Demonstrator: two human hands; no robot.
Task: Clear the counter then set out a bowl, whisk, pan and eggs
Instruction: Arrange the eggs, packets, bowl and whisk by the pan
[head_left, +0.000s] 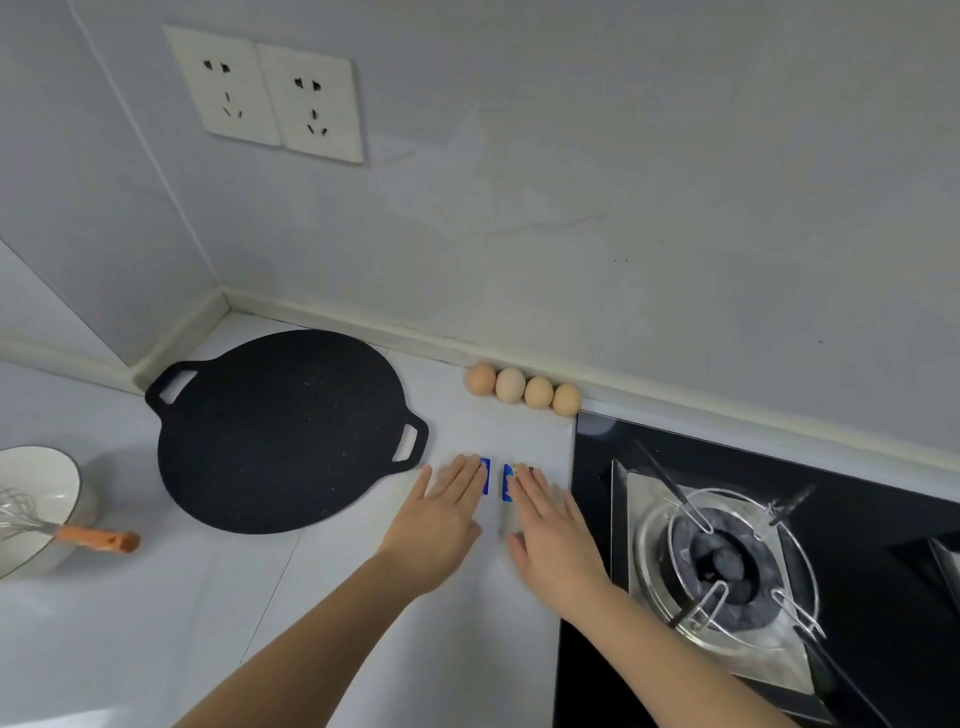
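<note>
Just beyond flat left hand (445, 512), pan (283, 428), eggs (523, 388).

Pan (283, 434) lies on the counter (156, 623) near the wall corner. Bowl (39, 493) sits left of it, whisk (57, 527) resting in the bowl with its handle over the rim. Four eggs (523, 388) lie in a row along the back wall, right of the pan. Stove (727, 561) lies right. Left hand (441, 519) and right hand (556, 540) lie flat, side by side, between pan and stove.
</note>
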